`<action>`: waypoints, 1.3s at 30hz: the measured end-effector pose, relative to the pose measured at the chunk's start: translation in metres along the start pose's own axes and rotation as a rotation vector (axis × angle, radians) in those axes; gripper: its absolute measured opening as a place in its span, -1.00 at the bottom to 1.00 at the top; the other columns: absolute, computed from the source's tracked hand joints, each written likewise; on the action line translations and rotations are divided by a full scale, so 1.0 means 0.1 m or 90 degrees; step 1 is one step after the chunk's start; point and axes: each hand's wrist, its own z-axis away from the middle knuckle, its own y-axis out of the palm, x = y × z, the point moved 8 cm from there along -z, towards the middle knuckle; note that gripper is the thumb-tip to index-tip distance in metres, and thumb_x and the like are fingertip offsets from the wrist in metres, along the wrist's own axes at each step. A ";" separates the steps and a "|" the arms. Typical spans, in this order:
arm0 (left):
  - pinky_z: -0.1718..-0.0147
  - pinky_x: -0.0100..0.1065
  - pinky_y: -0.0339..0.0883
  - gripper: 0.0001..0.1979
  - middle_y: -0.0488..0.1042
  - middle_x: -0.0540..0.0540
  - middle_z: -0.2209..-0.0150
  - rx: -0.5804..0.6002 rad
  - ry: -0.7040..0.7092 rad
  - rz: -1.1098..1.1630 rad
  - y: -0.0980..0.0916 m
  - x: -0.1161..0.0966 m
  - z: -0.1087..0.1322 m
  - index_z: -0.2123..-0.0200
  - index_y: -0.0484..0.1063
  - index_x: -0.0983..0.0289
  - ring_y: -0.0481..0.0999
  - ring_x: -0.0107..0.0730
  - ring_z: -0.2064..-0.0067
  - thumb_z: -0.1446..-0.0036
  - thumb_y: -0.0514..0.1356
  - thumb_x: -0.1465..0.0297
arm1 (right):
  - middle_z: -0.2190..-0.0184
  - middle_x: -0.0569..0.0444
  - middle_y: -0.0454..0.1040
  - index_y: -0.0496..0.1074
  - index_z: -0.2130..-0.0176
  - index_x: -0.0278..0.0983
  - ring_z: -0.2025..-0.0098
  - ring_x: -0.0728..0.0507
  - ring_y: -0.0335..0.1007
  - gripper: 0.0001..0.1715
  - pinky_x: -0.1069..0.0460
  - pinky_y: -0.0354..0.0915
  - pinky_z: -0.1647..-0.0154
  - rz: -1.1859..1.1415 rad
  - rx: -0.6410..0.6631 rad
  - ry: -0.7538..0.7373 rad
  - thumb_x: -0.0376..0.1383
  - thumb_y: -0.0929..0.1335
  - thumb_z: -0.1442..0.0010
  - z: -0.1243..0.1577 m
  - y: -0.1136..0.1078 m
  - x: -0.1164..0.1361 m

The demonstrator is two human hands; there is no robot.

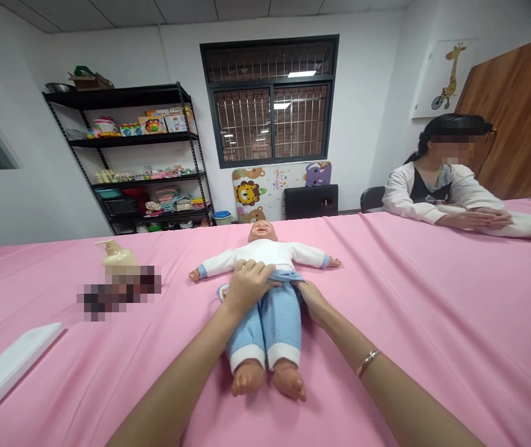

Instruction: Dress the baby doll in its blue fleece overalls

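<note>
Holding the blue trousers (pixel 281 313) at the waistband (pixel 288 275) in left grip (pixel 249 285) and right grip (pixel 312 299), with a risk of twisting around the doll (pixel 265 249) from uneven pulling.

We cannot see every finger of the right hand (pixel 312 301), partly hidden behind the blue trousers (pixel 281 313). Pixelation blurs the objects (pixel 107 299) beside the pump bottle (pixel 117 256); the left edge crops a white device (pixel 14 366).
</note>
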 end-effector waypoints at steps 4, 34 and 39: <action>0.09 -0.19 0.09 -0.51 0.35 0.23 0.07 -0.073 -0.278 0.160 -0.02 0.70 0.21 0.05 0.25 0.29 0.30 -0.13 0.04 -0.06 0.05 0.07 | 0.21 0.04 0.46 0.37 0.21 -0.29 0.11 -0.15 0.31 -0.59 -0.06 0.18 0.01 0.040 -0.059 -0.101 -0.34 0.27 0.15 -0.07 -0.20 0.07; 0.29 -0.43 0.26 -0.49 0.43 -0.03 0.38 -0.086 -0.575 1.023 0.31 0.85 0.67 0.22 0.23 0.25 0.42 -0.49 0.35 0.30 0.35 0.38 | 0.15 0.00 0.46 0.40 0.12 -0.27 0.09 -0.17 0.35 -0.48 -0.02 0.25 0.06 -0.105 0.348 0.059 -0.23 0.44 0.14 0.30 0.18 0.36; 0.19 -0.32 0.25 -0.58 0.43 0.08 0.29 -0.062 -0.498 0.790 0.55 1.00 0.71 0.28 0.29 0.32 0.41 -0.34 0.22 0.20 0.28 0.23 | 0.27 0.08 0.49 0.43 0.19 -0.24 0.23 -0.13 0.38 -0.46 -0.02 0.26 0.13 -0.090 0.142 -0.053 -0.20 0.47 0.25 -0.01 -0.07 0.25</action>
